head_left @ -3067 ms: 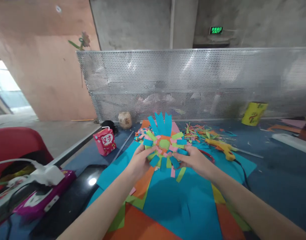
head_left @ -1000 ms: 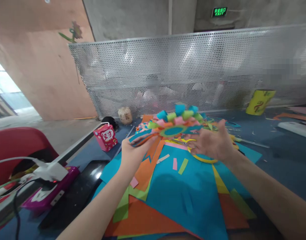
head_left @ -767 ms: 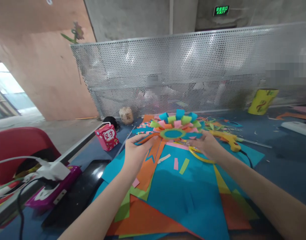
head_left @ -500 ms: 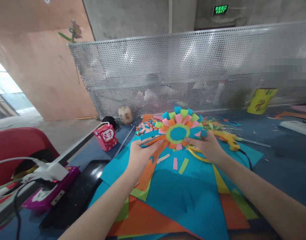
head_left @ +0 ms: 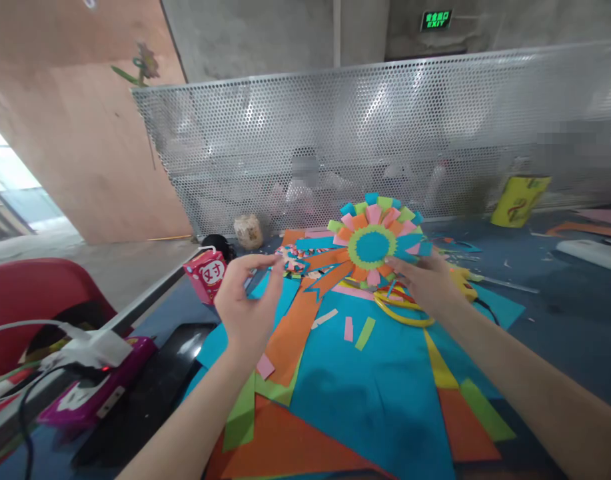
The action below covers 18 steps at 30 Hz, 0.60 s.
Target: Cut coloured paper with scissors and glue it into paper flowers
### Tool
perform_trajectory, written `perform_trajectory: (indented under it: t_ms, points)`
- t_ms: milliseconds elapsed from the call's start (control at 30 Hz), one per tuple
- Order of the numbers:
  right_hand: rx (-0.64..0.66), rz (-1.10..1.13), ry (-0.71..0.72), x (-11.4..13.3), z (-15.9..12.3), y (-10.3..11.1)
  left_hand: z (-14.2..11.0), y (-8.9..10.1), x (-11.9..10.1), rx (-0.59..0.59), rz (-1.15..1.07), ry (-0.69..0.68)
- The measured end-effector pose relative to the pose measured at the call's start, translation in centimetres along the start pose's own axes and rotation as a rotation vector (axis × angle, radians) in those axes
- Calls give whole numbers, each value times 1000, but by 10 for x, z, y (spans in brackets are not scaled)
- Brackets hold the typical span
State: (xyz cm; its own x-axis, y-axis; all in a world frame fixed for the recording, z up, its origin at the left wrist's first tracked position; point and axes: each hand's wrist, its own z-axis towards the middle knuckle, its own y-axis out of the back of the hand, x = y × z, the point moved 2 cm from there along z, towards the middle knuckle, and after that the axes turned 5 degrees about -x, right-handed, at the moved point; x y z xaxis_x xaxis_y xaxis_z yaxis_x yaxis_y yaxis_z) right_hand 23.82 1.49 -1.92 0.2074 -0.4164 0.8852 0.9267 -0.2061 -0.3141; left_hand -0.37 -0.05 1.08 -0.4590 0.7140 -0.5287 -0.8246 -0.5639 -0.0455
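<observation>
My right hand [head_left: 425, 277] grips the lower right edge of a paper rosette [head_left: 372, 247], lifted and tilted toward me. Its blue centre has a green scalloped rim, with orange, pink, green and blue loops around it. Orange and blue ribbon tails [head_left: 330, 270] stick out to its left. My left hand [head_left: 248, 300] is raised left of the tails, apart from them, thumb and fingers spread with nothing between them. Below the rosette lie yellow-handled scissors [head_left: 402, 317], partly hidden. Small pink and green strips [head_left: 366, 333] rest on blue sheets [head_left: 365, 400].
A yellow glue gun [head_left: 464, 283] lies behind my right wrist. At left are a red drink carton [head_left: 205, 273], a black phone-like slab [head_left: 150, 393] and a purple power strip [head_left: 98, 387]. A yellow can [head_left: 521, 201] stands by the perforated metal screen [head_left: 310, 133].
The rosette has turned face toward me, then moved up and right in my right hand. My left hand has let go of the tails and drawn back left.
</observation>
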Motion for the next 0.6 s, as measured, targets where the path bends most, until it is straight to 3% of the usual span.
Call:
perform_trajectory:
  t_ms: [67, 133, 267, 467, 600]
  points:
    - [-1, -7, 2, -1, -2, -1, -5, -3, -9, 119, 92, -207]
    - [4, -9, 12, -1, -3, -1, -10, -6, -14, 213, 144, -270]
    - [41, -9, 53, -3, -5, -2, -14, -10, -13, 271, 142, -126]
    - [74, -51, 85, -3, -6, -1, -16, -11, -11, 352, -89, 96]
    - [119, -62, 94, -4, -6, 0, -18, -11, -14, 407, -159, 155]
